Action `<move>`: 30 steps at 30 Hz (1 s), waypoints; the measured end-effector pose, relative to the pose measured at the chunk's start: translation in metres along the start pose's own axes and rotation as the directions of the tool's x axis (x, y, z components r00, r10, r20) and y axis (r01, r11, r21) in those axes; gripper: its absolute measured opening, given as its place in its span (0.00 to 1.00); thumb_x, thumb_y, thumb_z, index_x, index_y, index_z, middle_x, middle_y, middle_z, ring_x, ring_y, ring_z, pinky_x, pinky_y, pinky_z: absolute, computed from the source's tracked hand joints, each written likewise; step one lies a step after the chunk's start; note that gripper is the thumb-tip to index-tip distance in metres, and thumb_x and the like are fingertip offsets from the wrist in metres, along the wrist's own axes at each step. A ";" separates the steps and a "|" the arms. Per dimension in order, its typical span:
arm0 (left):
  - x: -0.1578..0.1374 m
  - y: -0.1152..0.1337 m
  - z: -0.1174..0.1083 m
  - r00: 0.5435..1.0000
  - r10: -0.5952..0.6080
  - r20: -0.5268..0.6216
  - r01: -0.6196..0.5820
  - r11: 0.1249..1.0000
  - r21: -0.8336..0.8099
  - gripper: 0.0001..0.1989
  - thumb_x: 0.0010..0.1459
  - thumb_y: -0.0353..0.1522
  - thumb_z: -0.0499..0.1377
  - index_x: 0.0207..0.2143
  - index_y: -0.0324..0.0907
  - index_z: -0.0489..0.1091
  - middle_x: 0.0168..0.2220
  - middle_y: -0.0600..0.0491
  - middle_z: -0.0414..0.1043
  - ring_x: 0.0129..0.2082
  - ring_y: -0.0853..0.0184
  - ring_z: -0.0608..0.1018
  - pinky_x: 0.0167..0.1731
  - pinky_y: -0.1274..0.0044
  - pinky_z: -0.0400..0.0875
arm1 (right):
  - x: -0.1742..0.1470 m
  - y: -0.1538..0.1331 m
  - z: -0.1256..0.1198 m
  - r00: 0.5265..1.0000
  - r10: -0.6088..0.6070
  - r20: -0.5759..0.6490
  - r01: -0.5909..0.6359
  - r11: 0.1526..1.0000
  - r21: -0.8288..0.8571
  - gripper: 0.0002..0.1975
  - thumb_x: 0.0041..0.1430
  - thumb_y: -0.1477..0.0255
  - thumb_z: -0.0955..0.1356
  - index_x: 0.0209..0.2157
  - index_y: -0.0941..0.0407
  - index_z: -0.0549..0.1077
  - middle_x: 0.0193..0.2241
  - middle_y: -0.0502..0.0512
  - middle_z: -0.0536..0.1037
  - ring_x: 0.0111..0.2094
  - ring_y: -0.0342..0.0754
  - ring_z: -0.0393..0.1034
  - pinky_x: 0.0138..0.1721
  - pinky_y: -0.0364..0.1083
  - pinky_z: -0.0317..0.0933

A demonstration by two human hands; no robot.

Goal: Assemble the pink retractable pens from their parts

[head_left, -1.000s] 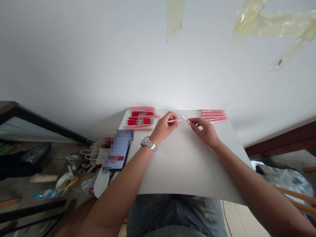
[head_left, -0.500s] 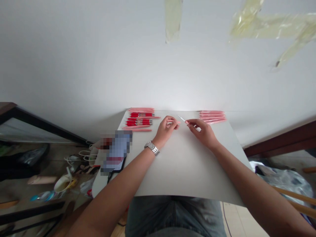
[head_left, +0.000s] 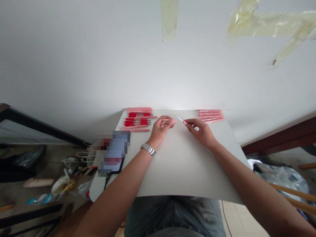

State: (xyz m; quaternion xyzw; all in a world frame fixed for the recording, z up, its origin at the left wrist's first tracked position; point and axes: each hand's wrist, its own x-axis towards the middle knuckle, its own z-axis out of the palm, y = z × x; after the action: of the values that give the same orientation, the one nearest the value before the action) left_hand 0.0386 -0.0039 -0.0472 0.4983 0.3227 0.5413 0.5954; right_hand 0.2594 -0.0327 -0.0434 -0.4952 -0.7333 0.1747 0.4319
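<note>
My left hand [head_left: 160, 129], with a metal watch [head_left: 148, 148] at the wrist, pinches a slim pink pen barrel [head_left: 175, 120]; most of that piece is hidden by the fingers. Across a small gap, my right hand [head_left: 201, 130] holds a thin whitish pen refill [head_left: 179, 118] with a red part at the fingertips. The refill points up and left, apart from the barrel. Left of my hands lie several red pens [head_left: 138, 122], with slim pink pieces [head_left: 139, 109] behind and in front of them. More pink pieces [head_left: 209, 114] lie stacked beyond my right hand.
The white table [head_left: 182, 171] meets the wall at its back edge. A blurred-out phone-like device [head_left: 115, 151] with a cable sits at its left edge. Cables, a white cup [head_left: 60, 185] and a plastic bottle [head_left: 40, 198] are on the floor at left; plastic bags [head_left: 283, 179] at right.
The view has shifted slightly, moving most things a little left. My left hand has drawn slightly away from the right. Both hands keep their hold.
</note>
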 end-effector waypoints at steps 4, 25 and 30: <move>0.002 -0.002 -0.001 0.999 0.008 -0.050 -0.008 1.000 0.003 0.16 0.58 0.44 0.68 0.40 0.42 0.72 0.45 0.49 0.77 0.37 0.70 0.78 0.46 0.71 0.75 | 0.000 -0.001 0.000 1.000 0.000 0.008 0.000 1.000 0.003 0.13 0.69 0.60 0.67 0.47 0.51 0.77 0.39 0.55 0.82 0.37 0.49 0.76 0.37 0.49 0.70; 0.010 -0.004 -0.002 0.987 -0.043 -0.154 0.002 0.966 -0.258 0.16 0.54 0.39 0.72 0.38 0.40 0.71 0.40 0.52 0.78 0.38 0.70 0.81 0.48 0.72 0.76 | -0.001 -0.003 0.001 0.998 -0.022 0.061 0.022 1.000 0.002 0.11 0.69 0.64 0.67 0.48 0.51 0.78 0.38 0.54 0.81 0.37 0.49 0.75 0.38 0.48 0.69; 0.010 -0.004 -0.002 0.987 -0.068 -0.142 0.033 0.971 -0.236 0.20 0.55 0.41 0.71 0.46 0.40 0.75 0.43 0.49 0.78 0.40 0.68 0.81 0.50 0.71 0.76 | -0.002 -0.002 0.001 0.997 -0.015 0.079 0.016 1.000 -0.005 0.12 0.69 0.64 0.67 0.48 0.51 0.78 0.38 0.54 0.81 0.37 0.49 0.75 0.38 0.48 0.69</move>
State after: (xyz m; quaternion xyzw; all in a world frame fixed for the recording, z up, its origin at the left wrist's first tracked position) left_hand 0.0402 0.0063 -0.0497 0.3749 0.3134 0.5958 0.6373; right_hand 0.2572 -0.0351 -0.0436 -0.4835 -0.7541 0.1888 0.4025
